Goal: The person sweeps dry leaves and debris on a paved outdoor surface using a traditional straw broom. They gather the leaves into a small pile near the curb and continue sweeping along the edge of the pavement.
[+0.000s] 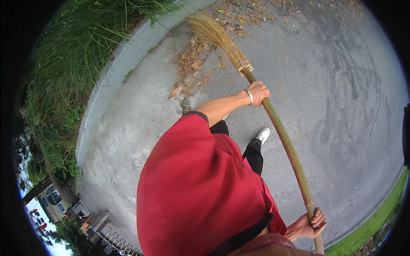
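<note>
A long bamboo pole forms the broom handle [285, 140], running from the lower right up to the bound straw-coloured bristles [217, 33]. My left hand [258, 93], with a silver bangle at the wrist, grips the handle just behind the bristle head. Farther back, near its upper end, my right hand [310, 223] is wrapped around the same pole close to my chin. Dry brown leaves [195, 59] lie in a loose heap beside and below the bristles. More scattered leaves [243, 19] spread over the pavement beyond them.
A pale concrete kerb [118, 67] curves along the left, with long green grass [73, 54] hanging over it. My white shoe [263, 134] stands on the grey pavement [333, 112]. A parked vehicle [53, 203] is at the lower left. Green grass [368, 224] edges the lower right.
</note>
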`<state>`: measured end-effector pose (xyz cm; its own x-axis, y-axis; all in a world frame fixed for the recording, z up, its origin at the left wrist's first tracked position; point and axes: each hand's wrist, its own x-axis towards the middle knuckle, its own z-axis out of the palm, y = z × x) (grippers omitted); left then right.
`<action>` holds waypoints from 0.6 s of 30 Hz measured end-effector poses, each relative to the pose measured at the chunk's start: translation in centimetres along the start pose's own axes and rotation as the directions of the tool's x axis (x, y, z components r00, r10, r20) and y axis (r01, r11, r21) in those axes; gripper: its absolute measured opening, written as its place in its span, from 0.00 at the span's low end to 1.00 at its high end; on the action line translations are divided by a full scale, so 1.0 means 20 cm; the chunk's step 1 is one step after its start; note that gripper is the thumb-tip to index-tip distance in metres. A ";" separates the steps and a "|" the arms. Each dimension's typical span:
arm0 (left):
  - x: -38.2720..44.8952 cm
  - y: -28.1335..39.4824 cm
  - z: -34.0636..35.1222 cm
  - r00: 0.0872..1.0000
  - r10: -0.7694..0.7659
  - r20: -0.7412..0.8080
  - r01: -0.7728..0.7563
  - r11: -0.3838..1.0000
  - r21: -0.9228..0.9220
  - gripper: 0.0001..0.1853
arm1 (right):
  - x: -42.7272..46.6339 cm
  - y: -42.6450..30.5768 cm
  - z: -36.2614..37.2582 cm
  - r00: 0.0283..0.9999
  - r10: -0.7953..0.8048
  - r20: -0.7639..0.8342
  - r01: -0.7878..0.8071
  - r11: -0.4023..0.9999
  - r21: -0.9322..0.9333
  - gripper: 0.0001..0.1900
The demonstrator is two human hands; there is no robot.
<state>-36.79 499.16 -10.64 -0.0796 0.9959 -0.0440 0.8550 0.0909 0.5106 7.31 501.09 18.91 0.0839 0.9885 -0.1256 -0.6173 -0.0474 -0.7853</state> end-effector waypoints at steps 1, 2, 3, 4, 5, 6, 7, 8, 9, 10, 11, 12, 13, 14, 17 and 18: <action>0.12 0.09 -0.03 0.997 0.033 -0.068 -0.035 0.999 -0.032 0.04 | 0.06 -0.11 -0.04 0.991 0.030 0.131 -0.030 1.000 -0.004 0.22; 0.19 0.21 -0.06 0.976 0.076 -0.203 -0.095 0.991 -0.090 0.04 | 0.13 -0.22 -0.08 0.991 -0.087 0.099 0.083 0.996 0.040 0.21; 0.23 0.33 -0.10 0.928 0.104 -0.357 -0.160 0.978 -0.131 0.05 | 0.23 -0.36 -0.11 0.988 -0.125 0.093 0.124 0.992 0.020 0.20; 0.25 0.45 -0.14 0.905 0.121 -0.407 -0.199 0.967 -0.157 0.06 | 0.33 -0.51 -0.13 0.975 -0.121 0.189 0.098 0.987 0.126 0.20; 0.22 0.58 -0.17 0.883 0.128 -0.451 -0.233 0.954 -0.186 0.07 | 0.44 -0.65 -0.14 0.961 -0.084 0.265 0.033 0.981 0.191 0.21; 0.13 0.68 -0.18 0.877 0.106 -0.468 -0.219 0.956 -0.194 0.07 | 0.58 -0.77 -0.14 0.958 -0.043 0.282 -0.005 0.986 0.166 0.21; 0.04 0.76 -0.17 0.871 0.086 -0.483 -0.206 0.958 -0.202 0.07 | 0.68 -0.85 -0.12 0.947 0.010 0.321 -0.055 0.990 0.131 0.21; -0.06 0.82 -0.15 0.864 0.076 -0.498 -0.200 0.959 -0.201 0.07 | 0.80 -0.87 -0.09 0.913 0.107 0.394 -0.154 0.984 0.088 0.22; -0.19 0.83 -0.12 0.886 0.030 -0.463 -0.159 0.957 -0.243 0.08 | 0.91 -0.82 -0.04 0.929 0.118 0.351 -0.165 0.981 0.106 0.21; -0.32 0.80 -0.08 0.913 -0.056 -0.404 -0.074 0.952 -0.297 0.08 | 1.00 -0.70 0.03 0.874 0.215 0.437 -0.260 0.965 0.045 0.20; -0.45 0.75 -0.03 0.919 -0.163 -0.358 0.020 0.928 -0.371 0.10 | 1.07 -0.52 0.11 0.828 0.305 0.471 -0.365 0.930 0.039 0.19; -0.59 0.68 0.01 0.932 -0.294 -0.212 0.211 0.915 -0.343 0.10 | 1.11 -0.30 0.20 0.793 0.356 0.494 -0.430 0.902 0.039 0.18; -0.71 0.62 0.06 0.897 -0.424 -0.122 0.374 0.878 -0.300 0.10 | 1.12 -0.06 0.28 0.770 0.392 0.504 -0.437 0.899 -0.031 0.17; -0.84 0.57 0.11 0.847 -0.530 -0.036 0.498 0.817 -0.292 0.09 | 1.11 0.17 0.35 0.754 0.458 0.471 -0.467 0.878 -0.106 0.17; -1.13 0.48 0.23 0.666 -0.738 0.106 0.734 0.623 -0.271 0.06 | 0.97 0.59 0.48 0.555 0.587 0.589 -0.543 0.792 -0.278 0.14; -1.16 0.49 0.27 0.702 -0.712 -0.013 0.674 0.670 -0.310 0.05 | 0.92 0.59 0.50 0.460 0.534 0.709 -0.555 0.797 -0.240 0.14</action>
<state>-23.76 477.01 -9.32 -0.6714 0.6342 -0.3833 0.3607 0.7315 0.5785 -6.32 520.25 13.44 -0.8458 0.5315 -0.0475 -0.3506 -0.6207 -0.7013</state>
